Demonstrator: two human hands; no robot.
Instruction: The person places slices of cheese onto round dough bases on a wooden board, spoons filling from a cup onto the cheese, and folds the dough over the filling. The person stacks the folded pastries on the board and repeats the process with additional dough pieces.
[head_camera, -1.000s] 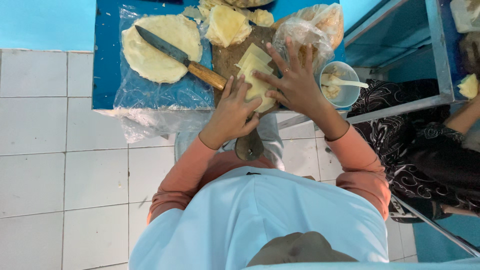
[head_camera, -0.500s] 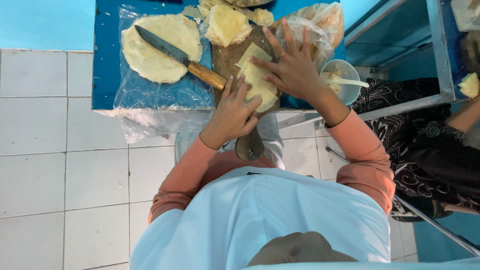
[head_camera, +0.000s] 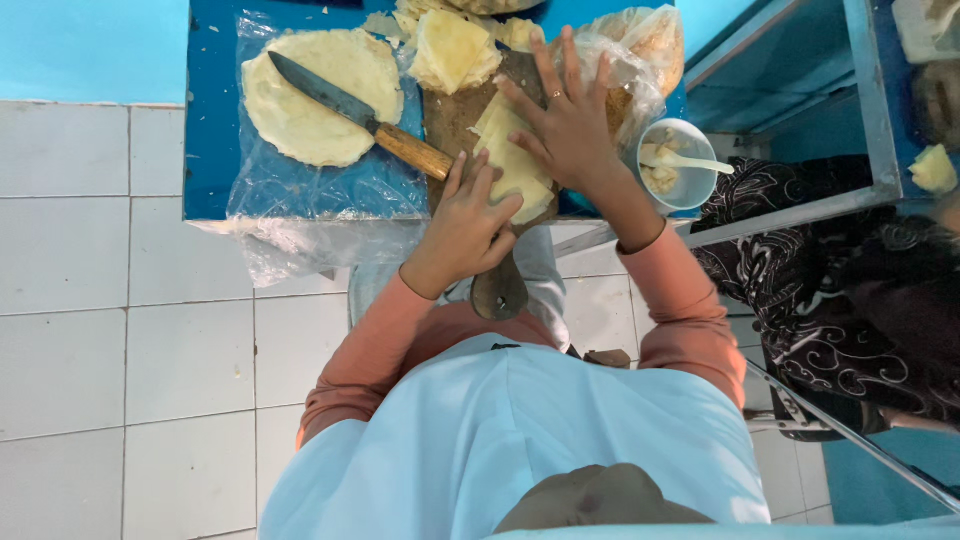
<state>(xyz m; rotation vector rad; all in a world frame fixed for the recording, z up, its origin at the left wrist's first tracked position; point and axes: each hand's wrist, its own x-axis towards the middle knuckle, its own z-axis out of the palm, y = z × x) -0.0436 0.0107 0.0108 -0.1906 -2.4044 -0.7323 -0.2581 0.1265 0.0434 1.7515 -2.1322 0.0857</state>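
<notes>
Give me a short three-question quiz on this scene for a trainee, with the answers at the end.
1. True or false: the knife lies across the round dough sheet, with no hand on it.
2. What rests under both hands? A) folded dough on the board B) the bowl C) the knife
3. What stands in the bowl to the right of the board?

Key:
1. True.
2. A. The left hand and the right hand press flat on the folded dough.
3. A pale spoon, with pale filling pieces around it.
</notes>
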